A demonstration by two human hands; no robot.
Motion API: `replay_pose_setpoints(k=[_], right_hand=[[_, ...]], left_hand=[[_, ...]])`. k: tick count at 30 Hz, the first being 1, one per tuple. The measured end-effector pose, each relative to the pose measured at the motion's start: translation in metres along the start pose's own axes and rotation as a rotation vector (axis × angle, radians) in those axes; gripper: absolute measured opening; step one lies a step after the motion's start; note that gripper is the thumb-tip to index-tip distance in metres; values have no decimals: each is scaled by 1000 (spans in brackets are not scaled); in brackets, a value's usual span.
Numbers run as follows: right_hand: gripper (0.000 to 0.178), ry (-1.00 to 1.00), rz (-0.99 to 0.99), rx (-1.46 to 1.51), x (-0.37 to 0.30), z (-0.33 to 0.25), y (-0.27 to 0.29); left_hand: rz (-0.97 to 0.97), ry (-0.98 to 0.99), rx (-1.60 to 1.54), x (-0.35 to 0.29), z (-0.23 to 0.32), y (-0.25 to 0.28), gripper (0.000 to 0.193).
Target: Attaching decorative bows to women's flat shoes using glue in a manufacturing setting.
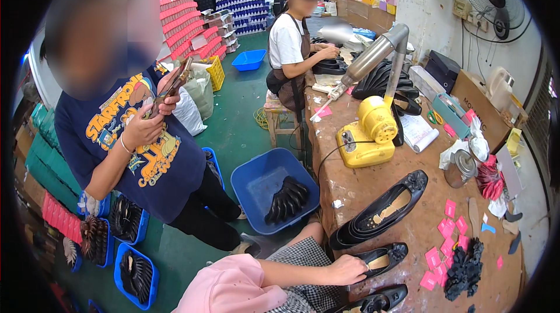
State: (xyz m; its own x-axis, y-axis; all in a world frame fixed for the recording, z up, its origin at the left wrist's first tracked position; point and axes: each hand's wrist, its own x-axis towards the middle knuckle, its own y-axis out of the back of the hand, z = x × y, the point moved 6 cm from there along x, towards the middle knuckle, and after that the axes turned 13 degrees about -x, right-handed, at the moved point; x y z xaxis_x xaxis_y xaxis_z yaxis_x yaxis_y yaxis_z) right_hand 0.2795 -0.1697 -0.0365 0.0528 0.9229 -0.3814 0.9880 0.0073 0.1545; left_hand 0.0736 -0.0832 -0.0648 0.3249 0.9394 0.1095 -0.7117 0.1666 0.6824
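My left hand (348, 270) reaches in from the lower left, its bent fingers closed at the heel end of a black flat shoe (394, 252) with a beige insole and a bow on the toe. Nearer to me lies another black shoe (392, 296), cut off by the lower edge. Beyond the held shoe sits a nested stack of black shoes (382, 214). Pink tags (448, 228) are scattered to the right, beside a heap of black fabric bows (465, 269). My right hand is out of view.
A yellow heating tool (373, 132) with a metal nozzle stands on the workbench (344, 187). A blue tub (245, 182) holds black shoes on the floor. One person (140, 132) stands at left holding a phone; another (289, 39) sits farther along the bench. Tins (461, 167) stand at right.
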Motion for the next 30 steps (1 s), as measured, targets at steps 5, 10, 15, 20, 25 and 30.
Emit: replay_pose_setpoints(k=[5, 10, 15, 20, 25, 30], right_hand=[[12, 2, 31, 15, 0, -2, -1], [12, 8, 20, 27, 4, 8, 3], [13, -5, 2, 49, -6, 2, 5], [13, -21, 80, 60, -19, 5, 8], [9, 76, 49, -6, -4, -2, 4], [12, -63, 118, 42, -10, 4, 5]], left_hand=[[86, -38, -33, 1, 3, 9, 22], [59, -30, -32, 0, 4, 10, 21], [48, -28, -4, -4, 7, 1, 22], [39, -67, -16, -8, 11, -4, 20], [125, -19, 7, -2, 4, 25, 21], [159, 107, -374, 10, -22, 51, 19]])
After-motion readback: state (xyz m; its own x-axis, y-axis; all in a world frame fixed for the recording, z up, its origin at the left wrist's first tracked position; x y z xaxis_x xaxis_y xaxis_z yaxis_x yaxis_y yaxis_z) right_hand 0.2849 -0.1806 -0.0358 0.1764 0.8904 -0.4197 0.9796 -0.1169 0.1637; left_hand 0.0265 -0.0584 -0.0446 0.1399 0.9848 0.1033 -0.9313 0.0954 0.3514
